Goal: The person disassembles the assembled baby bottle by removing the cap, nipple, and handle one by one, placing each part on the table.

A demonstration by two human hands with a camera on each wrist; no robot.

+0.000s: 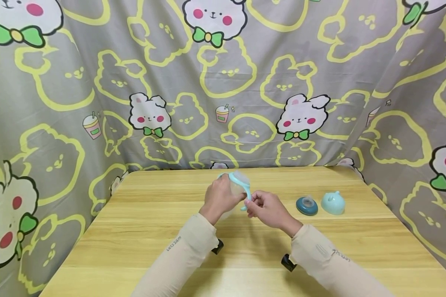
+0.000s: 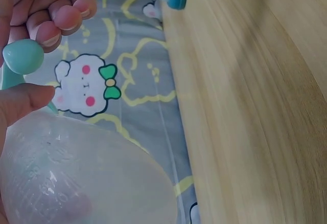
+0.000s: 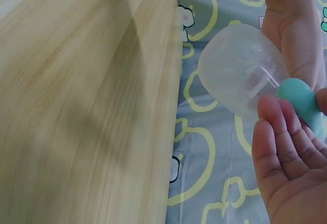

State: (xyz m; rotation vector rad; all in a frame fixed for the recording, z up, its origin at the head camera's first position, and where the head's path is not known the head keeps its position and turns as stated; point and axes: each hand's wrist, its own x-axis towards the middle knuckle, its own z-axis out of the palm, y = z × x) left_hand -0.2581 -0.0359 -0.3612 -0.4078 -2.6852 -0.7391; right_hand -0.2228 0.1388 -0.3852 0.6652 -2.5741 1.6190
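Observation:
My left hand (image 1: pixel 220 194) grips a translucent baby bottle (image 2: pixel 97 173), held tilted above the table. Around its upper part sits a light blue handle (image 1: pixel 247 193) with a rounded end. The right hand (image 1: pixel 266 209) pinches that rounded end between thumb and fingers. In the right wrist view the handle's end (image 3: pixel 299 100) shows beside the fingertips (image 3: pixel 271 109), with the bottle's rounded base (image 3: pixel 237 70) pointing away. Part of the bottle is hidden behind the left hand.
To the right on the wooden table (image 1: pixel 163 239) lie a dark teal collar (image 1: pixel 307 206) with a clear nipple and a light blue domed cap (image 1: pixel 333 203). A patterned curtain (image 1: pixel 215 82) hangs behind the table and at both sides.

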